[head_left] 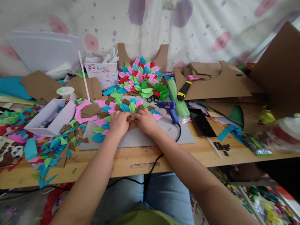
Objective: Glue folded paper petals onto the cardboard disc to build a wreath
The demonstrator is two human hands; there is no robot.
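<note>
Between my two hands is a small brown piece of paper, pinched at the lower middle of a fan of crepe-paper petals in pink, green, blue and brown. My left hand has its fingers closed on the piece from the left. From the right, my right hand grips it with thumb and fingers together. The petal fan lies on a grey cutting mat, partly covered by both hands. A blue glue gun rests on the mat to the right of my right hand.
Behind the mat stands a multicoloured paper-petal piece. Paper scraps and a white box lie left. A yellow-black cutter, phone and cardboard sheets are right. The glue gun's cord hangs over the front edge.
</note>
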